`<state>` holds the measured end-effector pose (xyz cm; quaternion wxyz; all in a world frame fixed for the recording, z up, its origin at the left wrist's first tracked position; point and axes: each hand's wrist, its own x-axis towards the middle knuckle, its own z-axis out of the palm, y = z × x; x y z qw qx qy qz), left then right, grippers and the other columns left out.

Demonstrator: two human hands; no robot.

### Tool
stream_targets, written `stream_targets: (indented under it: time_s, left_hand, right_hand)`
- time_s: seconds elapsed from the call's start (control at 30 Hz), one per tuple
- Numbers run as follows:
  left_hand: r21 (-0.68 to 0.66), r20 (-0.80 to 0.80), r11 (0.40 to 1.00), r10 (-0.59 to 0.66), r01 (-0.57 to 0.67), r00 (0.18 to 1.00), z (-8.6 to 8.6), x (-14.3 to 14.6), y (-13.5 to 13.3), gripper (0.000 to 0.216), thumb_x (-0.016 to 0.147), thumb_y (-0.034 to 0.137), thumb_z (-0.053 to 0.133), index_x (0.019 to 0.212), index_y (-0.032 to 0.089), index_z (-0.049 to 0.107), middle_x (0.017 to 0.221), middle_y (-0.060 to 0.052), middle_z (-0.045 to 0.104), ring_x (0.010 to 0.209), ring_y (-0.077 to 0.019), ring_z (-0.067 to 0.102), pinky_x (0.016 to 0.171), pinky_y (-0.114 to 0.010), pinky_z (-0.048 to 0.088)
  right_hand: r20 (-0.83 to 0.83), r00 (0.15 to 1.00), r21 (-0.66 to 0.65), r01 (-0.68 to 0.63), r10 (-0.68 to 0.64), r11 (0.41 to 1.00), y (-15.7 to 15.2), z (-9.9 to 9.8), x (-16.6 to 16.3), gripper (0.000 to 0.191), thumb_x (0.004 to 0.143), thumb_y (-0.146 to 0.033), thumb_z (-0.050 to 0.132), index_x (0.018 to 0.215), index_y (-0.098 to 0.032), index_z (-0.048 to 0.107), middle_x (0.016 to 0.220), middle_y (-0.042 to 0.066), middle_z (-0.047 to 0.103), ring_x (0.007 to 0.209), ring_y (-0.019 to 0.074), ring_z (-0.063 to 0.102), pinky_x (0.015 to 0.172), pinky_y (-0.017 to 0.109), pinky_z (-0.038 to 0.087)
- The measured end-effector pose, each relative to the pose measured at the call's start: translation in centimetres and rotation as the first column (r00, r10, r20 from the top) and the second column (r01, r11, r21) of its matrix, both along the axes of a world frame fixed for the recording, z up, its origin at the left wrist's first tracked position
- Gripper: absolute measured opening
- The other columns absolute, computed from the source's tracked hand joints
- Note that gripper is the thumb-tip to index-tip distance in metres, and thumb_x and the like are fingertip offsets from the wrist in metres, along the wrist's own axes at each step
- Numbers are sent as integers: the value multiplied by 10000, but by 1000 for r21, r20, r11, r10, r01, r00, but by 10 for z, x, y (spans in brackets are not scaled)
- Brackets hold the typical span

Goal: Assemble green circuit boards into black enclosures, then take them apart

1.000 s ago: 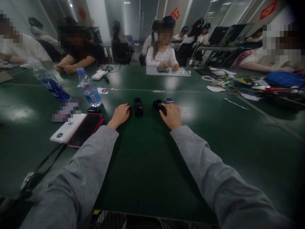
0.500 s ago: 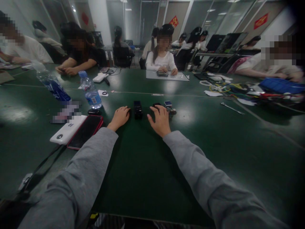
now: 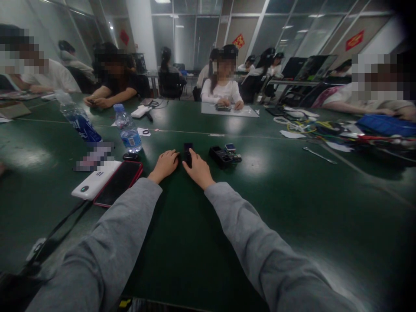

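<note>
A small black device (image 3: 188, 147) with a dark screen-like top is on the green table in front of me. My right hand (image 3: 199, 168) is on its near right side, with thumb and index finger around its body and hiding part of it. My left hand (image 3: 165, 164) rests on the table just left of the device, fingers loosely bent and fingertips close to it; I see nothing held in it. To the right of my right hand sits a black open case (image 3: 221, 156). Small electronic parts (image 3: 230, 148), one with a pale square face, lie against it.
On the left are a red-edged phone (image 3: 118, 184), a white power bank (image 3: 95, 180), a water bottle (image 3: 129, 130) and a blue-labelled bottle (image 3: 81, 119). A wrench (image 3: 320, 155) and tangled cables (image 3: 312, 125) lie on the right. Several people sit around the table.
My right hand has moved left from the black case to the black device, uncovering the case. My left hand stays beside the device. The view has tilted up slightly.
</note>
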<state>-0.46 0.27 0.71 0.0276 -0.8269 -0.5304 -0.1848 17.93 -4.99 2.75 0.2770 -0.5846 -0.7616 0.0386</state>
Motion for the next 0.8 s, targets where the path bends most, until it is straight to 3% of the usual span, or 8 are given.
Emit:
stream_targets:
  time_s: [0.1,0.2,0.33,0.5,0.67,0.8]
  left_hand:
    - [4,-3,1000,-2,2,1000,0,0,0,413,996,244,411,1365,179,582,1464,-133,554,1360,-254,501,1140,-474,392]
    - [3,-5,1000,-16,16,1000,0,-1,-1,419,1002,239,398,1366,139,580,1456,-146,558,1357,-254,501,1145,-455,389]
    - [-8,0,1000,-12,12,1000,2,-1,-3,417,1007,262,412,1368,135,577,1466,-154,547,1362,-258,498,1148,-453,383]
    - [-8,9,1000,-12,12,1000,5,0,-5,402,1011,271,400,1357,179,584,1468,-129,550,1362,-251,500,1142,-478,390]
    - [-19,12,1000,-5,6,1000,6,0,-6,414,1013,285,398,1361,159,583,1472,-141,543,1358,-267,497,1141,-487,392]
    - [-13,6,1000,1,-1,1000,4,0,-5,416,1017,290,396,1364,156,584,1472,-138,545,1358,-272,497,1139,-479,396]
  right_hand:
    - [-29,1000,-19,-2,1,1000,-2,2,1,621,997,-405,486,1550,-161,345,1257,189,596,1010,338,654,853,474,554]
    - [-90,996,59,-19,24,998,-5,4,2,617,991,-378,473,1557,-169,343,1294,180,572,1031,331,648,879,470,555]
    - [-173,982,207,-35,72,978,-10,10,5,658,992,-362,445,1598,-194,252,1384,156,517,1169,310,594,970,454,537]
    - [-184,983,329,60,2,943,-14,16,29,632,1007,-370,402,1593,-182,255,1449,152,463,1322,280,486,1080,447,480]
    - [-130,985,253,140,-110,957,-12,3,67,620,967,-354,452,1546,-153,362,1392,167,516,1255,289,546,1025,440,526]
    - [-35,998,221,57,-50,974,-9,-8,76,630,960,-358,475,1545,-149,368,1394,169,517,1247,307,555,991,449,553]
